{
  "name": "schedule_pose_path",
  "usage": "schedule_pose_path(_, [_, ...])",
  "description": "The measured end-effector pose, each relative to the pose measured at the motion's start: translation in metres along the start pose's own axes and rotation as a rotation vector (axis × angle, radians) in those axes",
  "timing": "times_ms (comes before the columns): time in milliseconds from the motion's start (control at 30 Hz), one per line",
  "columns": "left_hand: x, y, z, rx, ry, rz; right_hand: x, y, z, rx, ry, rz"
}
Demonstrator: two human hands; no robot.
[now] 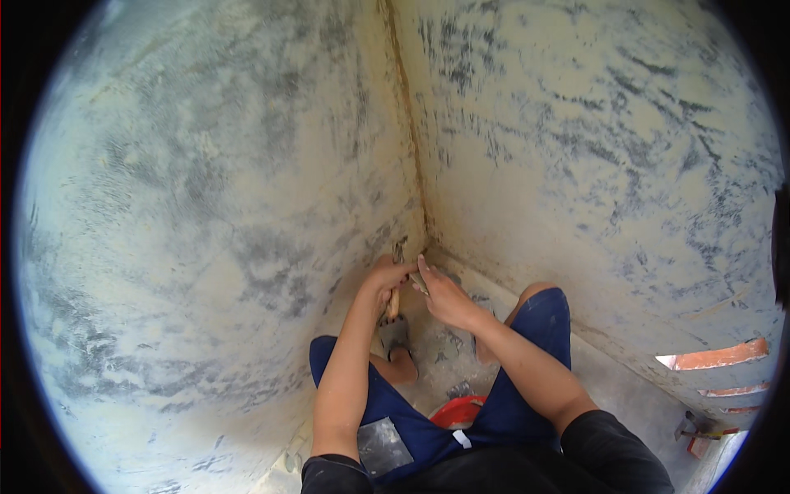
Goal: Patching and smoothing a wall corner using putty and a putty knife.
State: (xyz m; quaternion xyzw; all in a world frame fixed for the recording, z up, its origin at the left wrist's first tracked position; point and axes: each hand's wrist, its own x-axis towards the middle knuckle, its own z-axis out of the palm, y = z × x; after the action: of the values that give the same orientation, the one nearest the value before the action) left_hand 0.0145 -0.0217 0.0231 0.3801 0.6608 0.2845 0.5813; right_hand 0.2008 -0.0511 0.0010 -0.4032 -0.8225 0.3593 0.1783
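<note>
Low in the corner between two plastered walls, my left hand [383, 278] is closed around a tool with a wooden handle [393, 305]. Its narrow, plaster-smeared metal end [400, 246] points up toward the corner; I cannot tell its exact kind. Close beside it, my right hand [451, 300] has its fingers curled and its thumb pointing up. A thin greyish strip [419, 283] shows at those fingers, mostly hidden by them. The two hands nearly meet. A brown, rough line [408, 107] runs down the corner just beyond them.
A smeared square plate [384, 447] lies on my left thigh. Something round and red [458, 412] stands between my legs. Patchy grey-white walls rise on the left [214, 230] and right [568, 165]. Brick-edged slots [717, 356] open in the right wall; a reddish tool [699, 445] sits below them.
</note>
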Motion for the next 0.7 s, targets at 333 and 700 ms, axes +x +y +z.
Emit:
schedule_pose_path(333, [0.004, -0.022, -0.003, -0.290, -0.108, 0.005, 0.018, 0.007, -0.009, 0.329, 0.305, 0.361])
schedule_pose_path(700, [-0.011, -0.012, 0.001, 0.236, 0.039, 0.092, 0.024, 0.010, 0.003, 1.148, 0.362, 0.586])
